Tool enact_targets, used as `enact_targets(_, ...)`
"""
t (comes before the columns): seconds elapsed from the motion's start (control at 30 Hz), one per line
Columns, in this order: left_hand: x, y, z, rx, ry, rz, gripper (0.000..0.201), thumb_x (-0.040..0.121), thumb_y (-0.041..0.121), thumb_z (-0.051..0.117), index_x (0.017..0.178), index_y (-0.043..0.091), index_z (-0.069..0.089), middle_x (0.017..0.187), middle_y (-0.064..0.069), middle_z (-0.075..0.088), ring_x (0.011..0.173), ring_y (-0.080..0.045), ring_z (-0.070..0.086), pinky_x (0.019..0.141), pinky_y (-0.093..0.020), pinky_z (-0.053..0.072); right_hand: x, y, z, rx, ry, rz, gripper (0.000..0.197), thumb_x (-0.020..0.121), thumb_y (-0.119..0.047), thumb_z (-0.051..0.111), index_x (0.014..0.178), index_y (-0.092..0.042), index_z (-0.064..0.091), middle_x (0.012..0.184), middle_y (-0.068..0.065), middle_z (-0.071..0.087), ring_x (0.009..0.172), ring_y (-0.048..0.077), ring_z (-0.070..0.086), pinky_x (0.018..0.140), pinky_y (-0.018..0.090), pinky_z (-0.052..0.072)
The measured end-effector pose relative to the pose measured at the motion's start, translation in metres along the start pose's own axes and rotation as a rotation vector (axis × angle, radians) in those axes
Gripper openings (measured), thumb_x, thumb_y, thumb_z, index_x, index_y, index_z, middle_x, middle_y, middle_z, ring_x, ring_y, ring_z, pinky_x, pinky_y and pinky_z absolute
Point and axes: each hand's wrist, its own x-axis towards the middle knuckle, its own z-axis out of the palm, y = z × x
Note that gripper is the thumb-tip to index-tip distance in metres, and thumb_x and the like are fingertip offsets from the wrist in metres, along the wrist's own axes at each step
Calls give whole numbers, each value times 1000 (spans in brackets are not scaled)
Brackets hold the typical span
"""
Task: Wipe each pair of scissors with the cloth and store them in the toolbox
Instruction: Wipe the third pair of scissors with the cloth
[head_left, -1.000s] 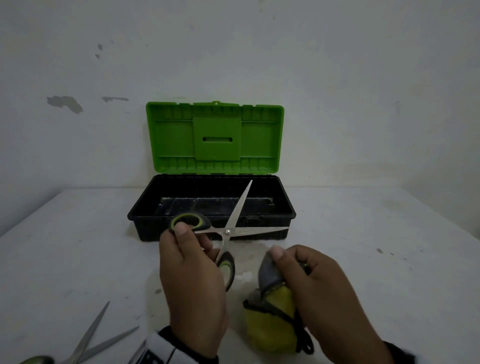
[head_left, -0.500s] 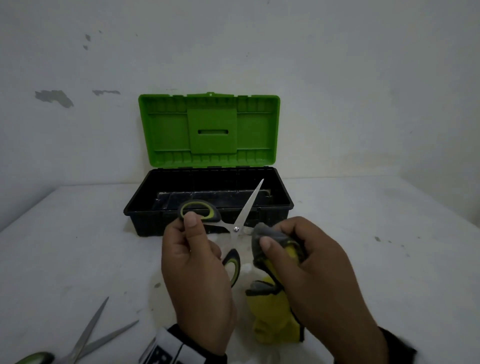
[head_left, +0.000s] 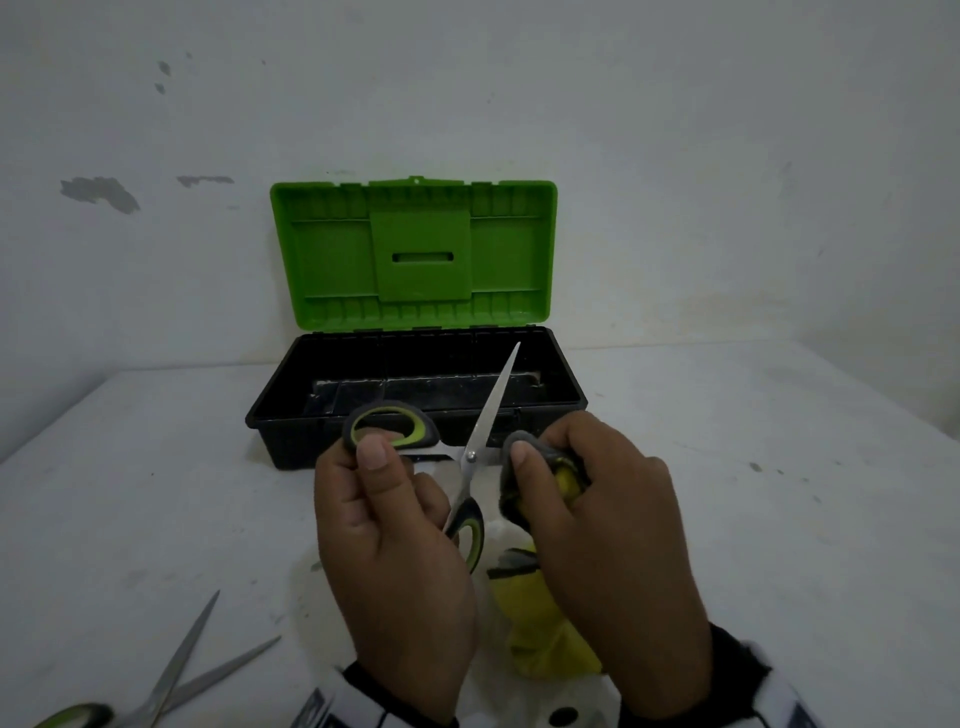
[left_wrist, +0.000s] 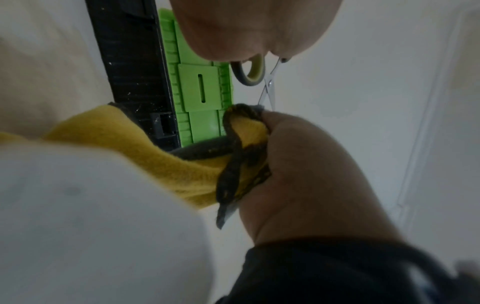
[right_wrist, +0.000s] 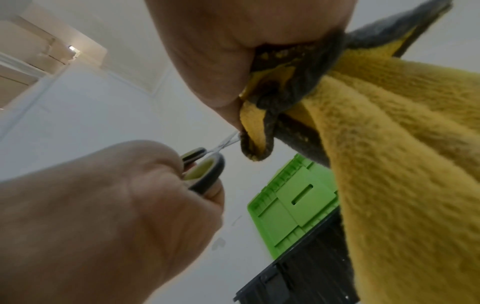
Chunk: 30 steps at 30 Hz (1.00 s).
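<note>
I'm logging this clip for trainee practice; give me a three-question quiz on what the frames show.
1. True or false: the toolbox lid is closed.
2. Which hand grips the cloth? A) left hand B) right hand C) neither
3. Fill in: a second pair of scissors lies on the ___, at the near left.

Key
1. False: the green lid stands open.
2. B: the right hand pinches the cloth round one blade of the open scissors, while the left hand holds a handle loop.
3. Table.
</note>
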Motion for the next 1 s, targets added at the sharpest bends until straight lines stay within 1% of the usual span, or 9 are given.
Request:
enact_targets(0.17, 1, 2, 1, -29, 19, 12, 28, 99, 45, 38, 84, 26, 53, 58, 7, 39, 44, -5, 31, 38, -21, 28, -3, -6, 3, -18, 6, -35, 22, 90, -46, 51, 74, -31, 51, 67, -13, 53, 63, 6, 49, 67, 34, 42)
enact_targets(0.37, 4, -1, -3, -87, 41, -49, 28, 99, 43, 39, 85, 29, 59, 61, 7, 37, 47, -7, 29, 40, -22, 24, 3, 23, -6, -15, -8, 83, 23, 92, -38, 58, 72, -28, 52, 62, -9, 54, 58, 10, 56, 67, 41, 50)
enact_targets(0.47, 7, 0, -2, -112, 79, -135, 29, 99, 44, 39, 82, 28, 55, 61, 8, 37, 48, -7, 29, 41, -22, 22, 7, 36, -12, -9, -29, 165, 21, 92, -37, 58, 74, -26, 54, 68, -6, 58, 64, 10, 58, 63, 34, 50)
enact_targets(0.57, 13, 0, -3, -157, 125, -223, 30, 102, 41, 35, 79, 27, 49, 63, 8, 36, 50, -8, 31, 43, -24, 22, 10, 43, -22, 168, -101, 286, 22, 92, -37, 60, 75, -24, 60, 72, -1, 63, 65, 13, 63, 59, 32, 52)
enact_targets(0.67, 13, 2, 1, -190, 140, -267, 31, 103, 41, 34, 79, 29, 49, 62, 10, 41, 50, -8, 37, 46, -27, 24, 8, 29, -28, 426, -305, 364, 22, 91, -34, 61, 74, -21, 65, 65, -4, 65, 53, 2, 58, 48, 17, 44)
enact_targets(0.73, 9, 3, 6, -205, 144, -296, 32, 104, 39, 33, 78, 28, 49, 60, 11, 45, 50, -9, 40, 47, -31, 30, 6, 16, -26, 552, -488, 373, 19, 91, -33, 62, 77, -21, 68, 69, -4, 69, 60, 6, 64, 54, 18, 48)
enact_targets(0.8, 7, 3, 8, -188, 124, -320, 31, 103, 39, 33, 80, 29, 52, 63, 10, 49, 53, -11, 46, 55, -38, 39, 6, 11, -21, 542, -570, 331, 17, 90, -36, 63, 80, -23, 69, 77, -1, 72, 73, 13, 69, 67, 25, 55)
enact_targets(0.87, 6, 4, 7, -185, 110, -339, 29, 103, 38, 34, 84, 29, 54, 67, 8, 53, 55, -12, 51, 63, -42, 43, 8, 9, -18, 549, -575, 313, 17, 90, -36, 64, 80, -23, 69, 81, -1, 73, 78, 15, 70, 73, 26, 57)
enact_targets(1.0, 8, 5, 3, -174, 73, -331, 27, 104, 32, 35, 89, 28, 57, 64, 10, 57, 51, -10, 53, 62, -40, 49, 11, 10, -16, 552, -558, 302, 16, 89, -32, 66, 80, -19, 68, 78, -2, 72, 73, 11, 69, 69, 22, 56)
